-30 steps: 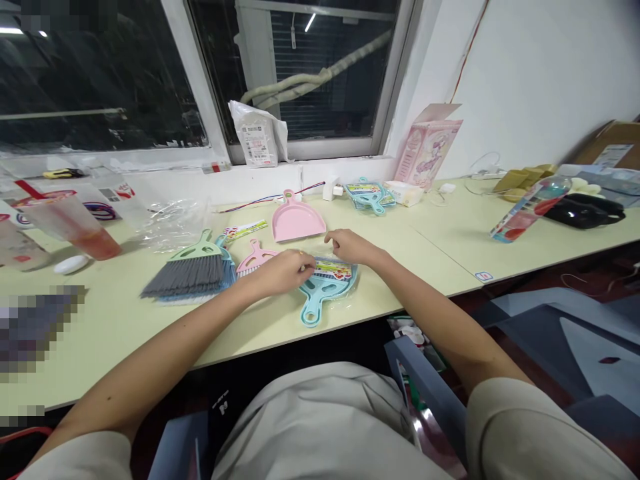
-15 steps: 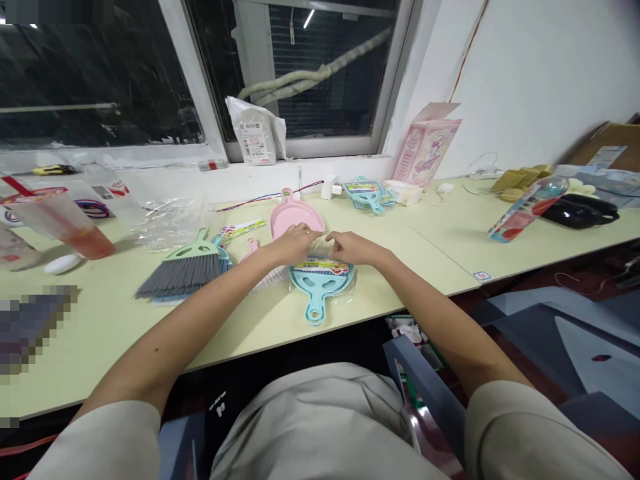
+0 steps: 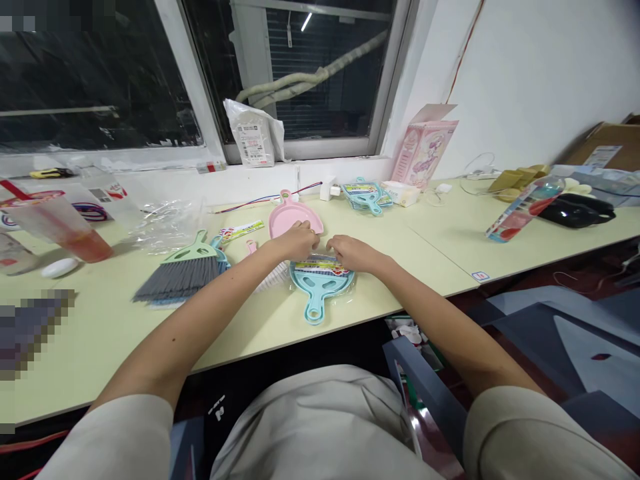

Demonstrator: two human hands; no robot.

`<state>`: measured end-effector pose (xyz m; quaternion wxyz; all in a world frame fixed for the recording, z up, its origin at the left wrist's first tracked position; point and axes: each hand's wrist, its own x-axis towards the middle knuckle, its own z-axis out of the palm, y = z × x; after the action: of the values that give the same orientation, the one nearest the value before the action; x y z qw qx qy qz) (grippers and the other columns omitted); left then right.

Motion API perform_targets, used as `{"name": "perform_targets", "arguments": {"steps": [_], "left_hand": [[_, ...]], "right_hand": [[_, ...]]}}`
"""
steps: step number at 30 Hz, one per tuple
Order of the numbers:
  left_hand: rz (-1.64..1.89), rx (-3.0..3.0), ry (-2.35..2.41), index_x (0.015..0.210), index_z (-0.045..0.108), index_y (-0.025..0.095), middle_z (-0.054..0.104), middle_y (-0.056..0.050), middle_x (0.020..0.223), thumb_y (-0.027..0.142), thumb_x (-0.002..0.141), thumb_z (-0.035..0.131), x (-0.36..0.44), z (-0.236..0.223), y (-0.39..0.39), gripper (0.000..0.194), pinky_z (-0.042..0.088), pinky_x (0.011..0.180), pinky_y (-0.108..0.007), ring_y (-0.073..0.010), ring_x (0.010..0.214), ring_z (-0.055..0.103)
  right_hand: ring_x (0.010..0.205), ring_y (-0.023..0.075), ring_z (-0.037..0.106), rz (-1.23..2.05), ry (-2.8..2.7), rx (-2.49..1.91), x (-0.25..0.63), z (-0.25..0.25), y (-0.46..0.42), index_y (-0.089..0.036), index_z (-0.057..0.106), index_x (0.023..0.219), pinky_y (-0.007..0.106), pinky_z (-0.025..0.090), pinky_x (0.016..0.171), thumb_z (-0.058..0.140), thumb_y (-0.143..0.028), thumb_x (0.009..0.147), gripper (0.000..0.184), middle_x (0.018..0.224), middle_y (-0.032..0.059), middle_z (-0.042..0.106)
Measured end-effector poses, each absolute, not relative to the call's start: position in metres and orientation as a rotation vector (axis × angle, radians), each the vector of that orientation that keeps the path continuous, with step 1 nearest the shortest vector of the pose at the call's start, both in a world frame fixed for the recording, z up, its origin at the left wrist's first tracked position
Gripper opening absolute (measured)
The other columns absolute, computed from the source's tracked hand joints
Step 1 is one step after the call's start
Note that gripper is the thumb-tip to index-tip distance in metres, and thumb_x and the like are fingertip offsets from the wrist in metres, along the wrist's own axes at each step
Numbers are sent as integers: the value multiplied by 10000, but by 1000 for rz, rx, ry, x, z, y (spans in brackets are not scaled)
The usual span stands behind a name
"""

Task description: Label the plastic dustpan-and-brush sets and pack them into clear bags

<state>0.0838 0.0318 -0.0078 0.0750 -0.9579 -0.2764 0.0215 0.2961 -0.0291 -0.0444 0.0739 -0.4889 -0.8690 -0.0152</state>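
A light blue dustpan [image 3: 320, 285] in a clear plastic bag, with a colourful label across its top, lies near the table's front edge, handle toward me. My left hand [image 3: 295, 241] and my right hand [image 3: 353, 253] both pinch the bag's far edge, fingers curled, close together. Just behind my left hand lies a bare pink dustpan [image 3: 291, 218]. A pink-handled brush [image 3: 260, 268] lies under my left forearm, partly hidden.
A green-handled brush with grey bristles [image 3: 183, 269] lies left, beside crumpled clear plastic [image 3: 167, 223]. A red drink cup [image 3: 60, 223] stands far left. More bagged blue dustpans [image 3: 365, 193], a pink box [image 3: 425, 148] and a bottle [image 3: 525, 207] sit to the right.
My left hand moved from the label on the near side to the bag's far edge beside my right hand. The blue dustpan turned so its handle points straight at me.
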Motion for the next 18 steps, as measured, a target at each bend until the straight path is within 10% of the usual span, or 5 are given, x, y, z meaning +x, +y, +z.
{"name": "perform_targets", "arguments": {"steps": [4,18], "left_hand": [[-20,-2833,-750,817,698,178,693,-154,894,127,826,591,72,-4,28,118,403,891,-429,-317,1024,550],[-95,-2950,-928,983,684,187,677,-112,1012,147,936,473,39,-19,15,220,448,741,-333,-245,897,640]], "right_hand": [[1092,285,629,-305,-2647,-1536,294,-47,-40,-122,651,1226,349,482,877,492,-46,947,330,1168,164,654],[983,246,663,-430,-2747,-1544,311,-41,-44,-148,656,1142,319,425,746,436,-243,1082,247,1137,138,703]]}}
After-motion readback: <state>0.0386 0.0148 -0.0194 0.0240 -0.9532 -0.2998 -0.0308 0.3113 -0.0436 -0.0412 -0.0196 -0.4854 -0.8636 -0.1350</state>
